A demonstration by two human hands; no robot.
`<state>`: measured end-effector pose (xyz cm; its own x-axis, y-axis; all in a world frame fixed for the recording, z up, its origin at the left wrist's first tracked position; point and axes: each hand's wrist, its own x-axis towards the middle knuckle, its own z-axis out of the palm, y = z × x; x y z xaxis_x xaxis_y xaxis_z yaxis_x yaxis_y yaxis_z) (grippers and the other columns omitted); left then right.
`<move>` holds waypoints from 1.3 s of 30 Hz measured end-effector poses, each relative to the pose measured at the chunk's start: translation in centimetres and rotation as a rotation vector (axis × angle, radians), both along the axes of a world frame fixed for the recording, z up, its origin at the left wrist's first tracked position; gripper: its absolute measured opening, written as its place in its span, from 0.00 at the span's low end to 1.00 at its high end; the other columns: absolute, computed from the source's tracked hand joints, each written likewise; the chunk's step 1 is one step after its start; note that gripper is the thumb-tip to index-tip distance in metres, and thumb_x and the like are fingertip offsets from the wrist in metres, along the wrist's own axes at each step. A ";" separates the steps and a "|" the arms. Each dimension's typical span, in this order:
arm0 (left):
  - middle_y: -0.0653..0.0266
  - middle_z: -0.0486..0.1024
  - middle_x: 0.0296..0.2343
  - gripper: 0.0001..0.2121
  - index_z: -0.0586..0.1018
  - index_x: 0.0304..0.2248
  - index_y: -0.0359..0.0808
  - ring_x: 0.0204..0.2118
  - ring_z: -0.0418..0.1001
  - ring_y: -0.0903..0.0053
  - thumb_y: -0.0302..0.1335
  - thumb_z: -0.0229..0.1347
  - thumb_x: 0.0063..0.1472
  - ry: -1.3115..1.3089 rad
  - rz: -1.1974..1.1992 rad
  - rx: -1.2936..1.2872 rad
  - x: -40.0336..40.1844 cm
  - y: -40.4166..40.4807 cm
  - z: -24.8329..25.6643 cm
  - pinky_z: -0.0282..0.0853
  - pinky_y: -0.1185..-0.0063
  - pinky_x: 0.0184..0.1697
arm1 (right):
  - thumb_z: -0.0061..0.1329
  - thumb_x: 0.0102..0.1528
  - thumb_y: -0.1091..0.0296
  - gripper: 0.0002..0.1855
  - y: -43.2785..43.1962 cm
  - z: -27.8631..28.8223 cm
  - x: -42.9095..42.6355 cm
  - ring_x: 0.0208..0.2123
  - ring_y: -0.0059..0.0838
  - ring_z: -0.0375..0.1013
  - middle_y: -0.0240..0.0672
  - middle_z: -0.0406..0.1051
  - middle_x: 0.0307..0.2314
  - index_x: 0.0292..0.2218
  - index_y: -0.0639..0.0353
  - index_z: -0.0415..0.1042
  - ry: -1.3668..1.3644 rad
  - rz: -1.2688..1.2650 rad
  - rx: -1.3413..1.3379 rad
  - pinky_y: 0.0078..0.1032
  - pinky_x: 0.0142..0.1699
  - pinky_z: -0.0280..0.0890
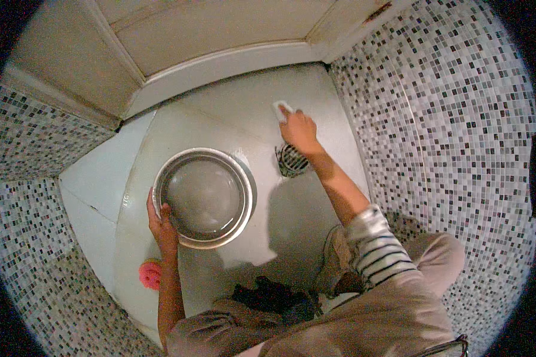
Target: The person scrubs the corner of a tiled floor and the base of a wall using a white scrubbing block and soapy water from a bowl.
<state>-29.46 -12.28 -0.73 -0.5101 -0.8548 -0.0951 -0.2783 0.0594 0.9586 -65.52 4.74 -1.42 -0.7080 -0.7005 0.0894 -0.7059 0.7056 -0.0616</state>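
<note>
A round metal basin (203, 192) stands on the pale floor in front of me. My left hand (163, 230) grips its left rim, with the thumb inside and the fingers along the outer wall. Shiny reflections cover the basin's bottom; whether it contains water, I cannot tell. Farther off to the right, my right hand (300, 130) is closed over a small white object (278, 107) at floor level. Most of that object is hidden under the fingers, so its kind is unclear. Just below this hand is a round drain grate (295, 157) set in the floor.
A pink round scrubbing sponge (150, 274) lies beside my left forearm. Mosaic-tiled walls (446, 116) rise on both sides, and a panelled door (223, 26) closes off the far side. A dark cloth-like bundle (268, 294) is near my legs. The floor (245, 111) looks wet in places.
</note>
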 end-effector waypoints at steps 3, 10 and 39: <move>0.55 0.64 0.50 0.29 0.60 0.54 0.32 0.53 0.61 0.69 0.44 0.48 0.61 0.035 0.002 0.024 -1.1 0.4 0.3 0.56 0.74 0.55 | 0.46 0.47 0.64 0.24 -3.1 0.8 -5.1 0.26 0.47 0.72 0.47 0.69 0.27 0.48 0.49 0.68 -0.002 -0.045 0.002 0.40 0.31 0.69; 0.55 0.64 0.50 0.31 0.60 0.54 0.31 0.52 0.62 0.69 0.46 0.49 0.59 -0.009 0.028 -0.041 0.8 -0.4 -0.2 0.56 0.74 0.55 | 0.45 0.49 0.61 0.25 3.1 1.0 5.2 0.30 0.49 0.72 0.48 0.69 0.28 0.50 0.51 0.64 -0.124 -0.010 0.112 0.42 0.35 0.69; 0.56 0.66 0.49 0.22 0.60 0.55 0.35 0.49 0.65 0.70 0.28 0.45 0.62 -0.050 0.053 0.031 0.4 0.2 0.5 0.59 0.75 0.52 | 0.44 0.49 0.60 0.27 1.6 0.8 -0.7 0.31 0.52 0.72 0.52 0.69 0.29 0.52 0.45 0.64 -0.155 -0.075 0.111 0.44 0.38 0.67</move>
